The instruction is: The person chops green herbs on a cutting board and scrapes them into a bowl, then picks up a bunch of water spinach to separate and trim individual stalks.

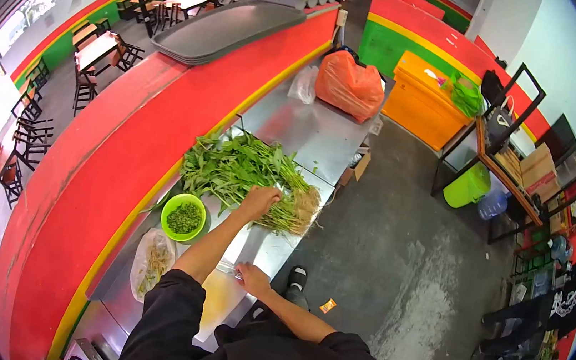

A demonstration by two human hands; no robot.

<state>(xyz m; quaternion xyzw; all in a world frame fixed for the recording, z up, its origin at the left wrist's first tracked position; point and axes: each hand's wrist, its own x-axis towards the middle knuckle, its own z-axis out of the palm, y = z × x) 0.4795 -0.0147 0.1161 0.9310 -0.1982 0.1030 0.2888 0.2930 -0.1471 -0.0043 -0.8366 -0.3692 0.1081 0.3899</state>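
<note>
A large heap of leafy greens (239,167) with pale roots (305,207) lies on the steel counter (287,126). My left hand (260,202) is over the stems near the root end, its fingers closed; what they grip is too small to make out. Nearer to me, my right hand (253,278) is wrapped round a knife, whose blade points left above a yellowish cutting board (218,301). Left of my left forearm stands a green bowl (183,217) of chopped greens. Below it lies a clear plastic bag (150,264) with pale roots or sprouts inside.
An orange-red plastic bag (350,85) sits at the counter's far end. Dark trays (227,29) rest on the red ledge (123,116) at left. An orange box (423,103) and a wooden-topped rack (498,163) stand beyond the floor. Another person (560,303) is at far right.
</note>
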